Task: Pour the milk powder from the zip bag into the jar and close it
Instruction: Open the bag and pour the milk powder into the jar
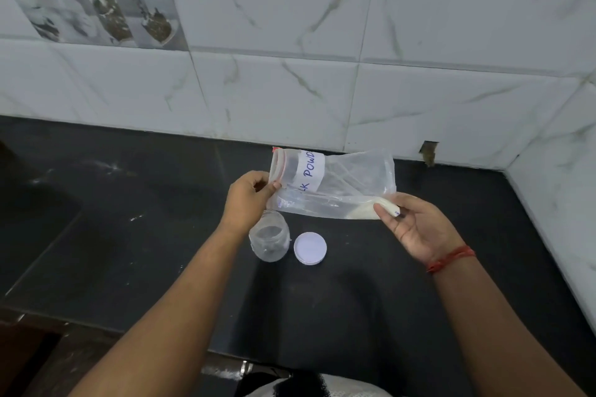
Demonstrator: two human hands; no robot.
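The near edge of the dark, polished stone counter (322,316) runs across the bottom of the view, and the stretch of counter between that edge and the objects lies bare and wide. Both forearms reach forward over it from the lower corners.

Standing on the counter is a small, clear, round jar (269,240) with its mouth uncovered; just beside it on the right, apart from it, lies a flat round white lid (310,248). The left wrist passes right at the jar's upper left side, possibly touching its rim, though the angle makes that hard to judge.

Just beyond the jar, a clear plastic zip bag (342,185) with a red zip line and a white label lettered in blue is held sideways above the counter. The left hand (246,195), back upward, pinches the bag's zip end between thumb and curled fingers. The right hand (416,226), palm turned up with a red thread around its wrist, grips the bag's bottom corner, thumb pressed over the fingers. A small heap of pale milk powder (364,211) sits along the bag's lower edge near that hand.

Behind the bag, the counter ends at a white marbled tile wall (322,42), which turns a corner at the right, closing that side.
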